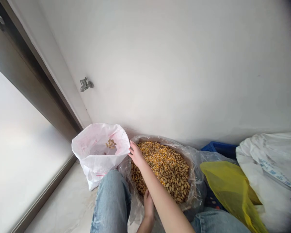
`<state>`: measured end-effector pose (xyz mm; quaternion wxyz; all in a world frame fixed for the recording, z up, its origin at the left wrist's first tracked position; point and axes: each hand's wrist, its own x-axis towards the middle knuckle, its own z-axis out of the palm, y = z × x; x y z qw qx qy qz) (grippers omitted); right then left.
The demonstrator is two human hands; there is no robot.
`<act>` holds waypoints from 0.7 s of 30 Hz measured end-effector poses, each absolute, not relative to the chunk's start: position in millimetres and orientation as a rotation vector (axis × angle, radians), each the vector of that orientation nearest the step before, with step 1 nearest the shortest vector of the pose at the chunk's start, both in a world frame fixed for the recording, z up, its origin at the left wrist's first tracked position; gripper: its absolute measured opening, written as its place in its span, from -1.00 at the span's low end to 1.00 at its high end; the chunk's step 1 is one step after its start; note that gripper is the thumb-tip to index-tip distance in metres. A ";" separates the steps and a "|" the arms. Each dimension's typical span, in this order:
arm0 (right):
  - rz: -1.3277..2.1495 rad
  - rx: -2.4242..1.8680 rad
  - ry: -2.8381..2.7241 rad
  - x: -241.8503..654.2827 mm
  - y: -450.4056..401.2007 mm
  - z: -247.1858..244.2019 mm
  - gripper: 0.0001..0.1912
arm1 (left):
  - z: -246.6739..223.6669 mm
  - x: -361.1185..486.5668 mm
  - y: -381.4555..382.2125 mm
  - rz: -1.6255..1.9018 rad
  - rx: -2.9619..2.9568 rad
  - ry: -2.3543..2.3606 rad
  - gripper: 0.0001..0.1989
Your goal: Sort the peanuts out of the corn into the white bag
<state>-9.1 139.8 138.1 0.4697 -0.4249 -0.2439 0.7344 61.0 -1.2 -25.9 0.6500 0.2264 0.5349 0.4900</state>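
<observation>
Right grip (pixel 136 154), fingers slightly spread, against the white bag's (pixel 95 165) rim.

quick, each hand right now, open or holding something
Left hand: at the near edge of the peanuts, partly hidden; grip cannot be told.
Right hand: at the white bag; whether closed on it cannot be told.

The left hand (pixel 148 205) has fingers partly hidden at the near edge of the clear plastic bag (pixel 198 171). The right arm (pixel 160 191) covers some peanuts (pixel 177 181). The white bag (pixel 99 165) has a front that hides some of its inside. A white sack (pixel 278 153), its print too small to read, is cut off on the right.
</observation>
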 end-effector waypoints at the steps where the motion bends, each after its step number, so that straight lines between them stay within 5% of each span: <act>1: 1.802 -1.021 -0.603 10.0 133.4 123.7 -0.66 | -27.4 60.2 0.0 1.126 0.485 1.229 -0.59; 6: 1.642 -1.176 -0.213 142.7 80.0 34.9 -0.73 | -41.0 54.5 8.1 1.062 0.547 1.396 -0.73; 10: 1.487 -1.143 0.124 203.7 31.2 -16.2 -0.78 | -42.2 41.1 25.1 1.003 1.147 1.699 -0.75; 21: 1.618 -0.899 0.084 151.4 -17.7 -52.4 -0.57 | -40.0 29.8 51.3 0.450 1.497 2.050 -0.77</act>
